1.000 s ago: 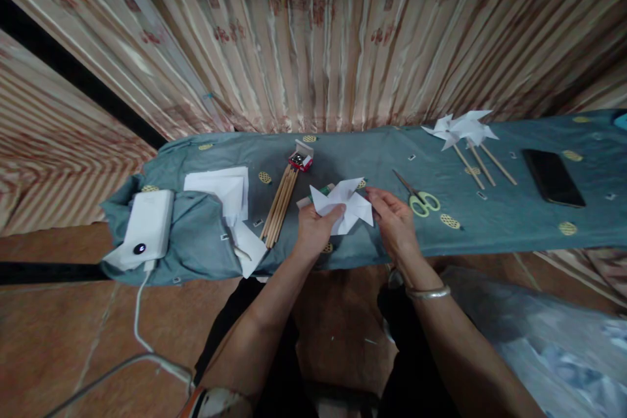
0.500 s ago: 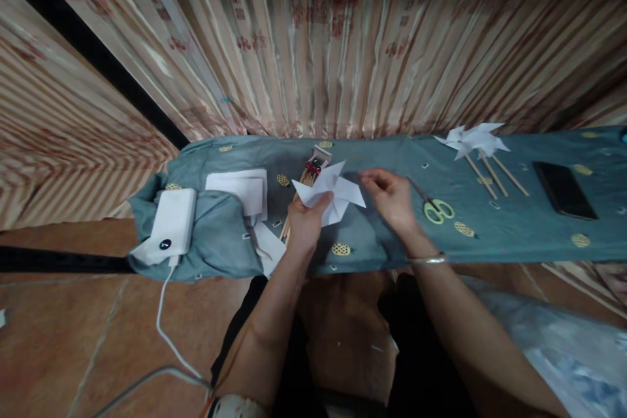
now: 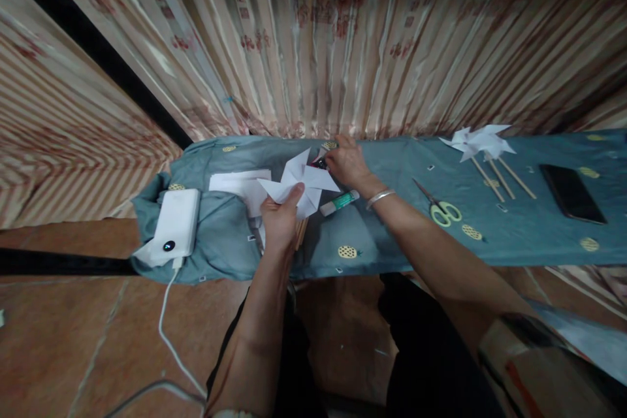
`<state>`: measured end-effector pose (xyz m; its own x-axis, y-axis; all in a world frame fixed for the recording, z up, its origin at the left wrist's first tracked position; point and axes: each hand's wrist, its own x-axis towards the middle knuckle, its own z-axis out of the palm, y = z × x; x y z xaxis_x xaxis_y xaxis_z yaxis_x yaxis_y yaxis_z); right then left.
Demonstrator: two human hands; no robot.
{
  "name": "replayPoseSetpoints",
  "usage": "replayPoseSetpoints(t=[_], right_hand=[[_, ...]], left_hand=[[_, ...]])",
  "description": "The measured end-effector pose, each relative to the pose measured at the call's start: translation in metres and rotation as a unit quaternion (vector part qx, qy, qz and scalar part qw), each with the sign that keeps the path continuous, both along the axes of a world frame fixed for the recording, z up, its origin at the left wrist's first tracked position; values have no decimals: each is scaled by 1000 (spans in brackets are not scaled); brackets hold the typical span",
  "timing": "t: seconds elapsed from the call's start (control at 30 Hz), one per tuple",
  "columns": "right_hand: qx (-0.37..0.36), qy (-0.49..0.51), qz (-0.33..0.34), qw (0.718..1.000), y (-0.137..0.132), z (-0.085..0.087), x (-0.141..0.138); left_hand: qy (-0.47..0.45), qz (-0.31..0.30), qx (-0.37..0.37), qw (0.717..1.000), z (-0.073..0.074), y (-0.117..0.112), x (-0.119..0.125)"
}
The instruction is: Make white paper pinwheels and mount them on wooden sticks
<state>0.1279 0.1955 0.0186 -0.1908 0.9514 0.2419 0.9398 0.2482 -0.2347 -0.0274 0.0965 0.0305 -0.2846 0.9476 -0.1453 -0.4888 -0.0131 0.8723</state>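
Note:
My left hand [image 3: 280, 219] pinches a folded white paper pinwheel [image 3: 313, 177], its thumb near the centre. Just beyond it, my right hand [image 3: 349, 162] is bent down over a small open box [image 3: 321, 162] of dark and red little items, too small to name. Its fingertips are curled at the box, and what they grip is hidden. A green and white glue stick [image 3: 339, 202] lies on the cloth below that hand. Under the pinwheel, wooden sticks [image 3: 301, 234] show in part.
White paper sheets [image 3: 240, 181] and a white power bank [image 3: 175, 222] with a cable lie to the left. On the right are scissors [image 3: 443, 212] with light green handles, finished pinwheels [image 3: 482, 142] on sticks and a black phone [image 3: 572, 192]. A curtain [image 3: 313, 46] hangs behind the cloth-covered surface.
My right hand has moved left and away from me to the small box. My left hand has shifted left with the pinwheel, and the glue stick has come into sight.

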Motion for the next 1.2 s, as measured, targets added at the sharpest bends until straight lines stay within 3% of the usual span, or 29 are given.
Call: replayPoseSetpoints(t=[0.53,1.2], right_hand=[[-60,-24,-11,998,20,-3,-17],[-9,44,4,999,24,-25,-19]], left_hand=[[20,12,-3,1000,-2,0,-3],[17,3,1,1000,-3,0,2]])
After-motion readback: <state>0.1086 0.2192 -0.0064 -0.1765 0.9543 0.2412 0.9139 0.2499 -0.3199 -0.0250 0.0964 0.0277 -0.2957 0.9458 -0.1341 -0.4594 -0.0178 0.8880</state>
